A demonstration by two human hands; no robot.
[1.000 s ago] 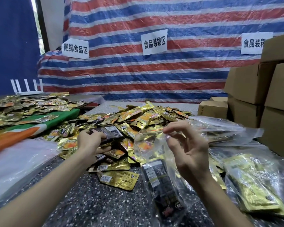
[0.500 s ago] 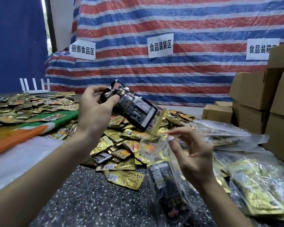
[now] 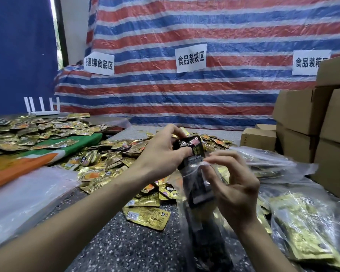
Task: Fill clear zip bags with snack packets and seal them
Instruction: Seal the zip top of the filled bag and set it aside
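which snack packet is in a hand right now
The black packet gripped by the left hand, at the mouth of the clear zip bag that the right hand pinches. The others lie loose in the gold pile or inside other bags.

Tarp (image 3: 204, 91) at back: red, blue & white horiz. stripes. Wall cloth (image 3: 18, 55) at left: plain dark blue. Signs (image 3: 190, 57): white w/ black characters. Boxes (image 3: 294, 110): plain brown. Pkt pile (image 3: 106, 161): mostly gold w/ orange patches. Raised pkt (image 3: 192, 146): black w/ pink. Tabletop (image 3: 137, 246): dark grey, white-speckled. Flag cloth (image 3: 47, 154): green, white, orange bands. Zip bag (image 3: 192, 185): clear.
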